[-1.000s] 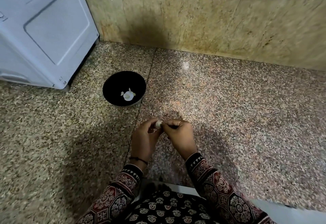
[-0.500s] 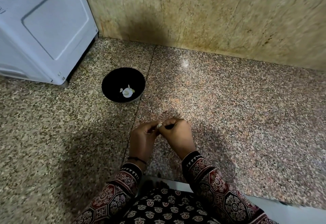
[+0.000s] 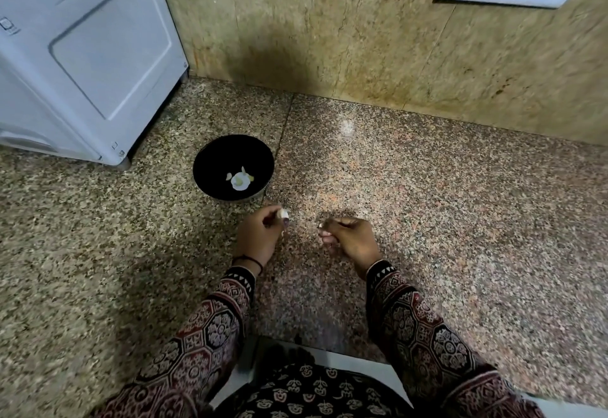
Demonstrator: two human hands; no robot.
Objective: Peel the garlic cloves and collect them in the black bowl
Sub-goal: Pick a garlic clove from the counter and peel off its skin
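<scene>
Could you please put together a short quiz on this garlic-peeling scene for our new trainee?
1. Multiple choice: the garlic clove is held by A) the left hand, B) the right hand, C) neither hand.
2. True or false: the black bowl is empty.
3. Fill in: the two hands are ____ (touching or apart).
Key: 1 A. 2 False: pale pieces lie in it. 3 Apart; the right hand seems to pinch a pale scrap.
</scene>
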